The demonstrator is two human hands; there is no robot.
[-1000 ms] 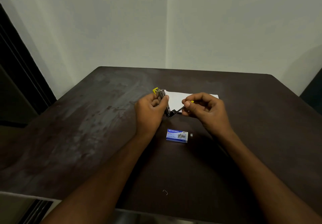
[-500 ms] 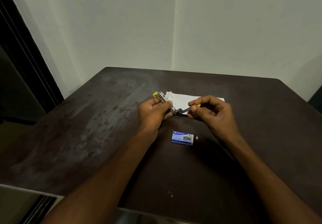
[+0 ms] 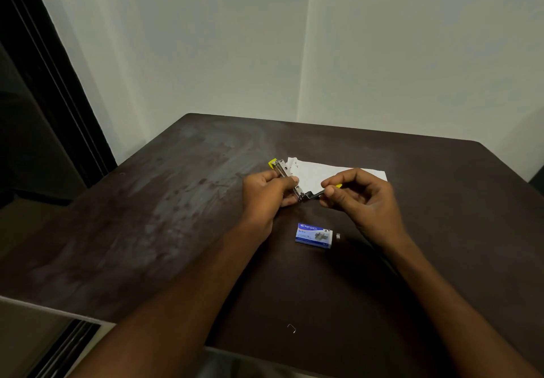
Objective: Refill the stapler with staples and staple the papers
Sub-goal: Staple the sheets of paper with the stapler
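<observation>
Dark surface (image 3: 176,230) carries everything. White papers (image 3: 321,173) lie flat at far middle, behind both hands. Left hand (image 3: 266,193) closed around stapler (image 3: 287,176), held above surface, tilted, swung open, yellow end up-left. Right hand (image 3: 360,196) pinches stapler's pulled-out yellow-tipped part. Blue staple box (image 3: 313,235) near hands, on near side; small staple strip (image 3: 338,236) just beside it. Lone staple (image 3: 292,328) near front edge.

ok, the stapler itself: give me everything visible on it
The small metal stapler with yellow plastic ends is held above the dark table, in front of the white papers. It is opened out: the silvery staple channel slants up-left in the left hand, while the right hand's fingers pinch the dark, yellow-tipped part at its hinged end. Loaded staples can't be made out.
</observation>
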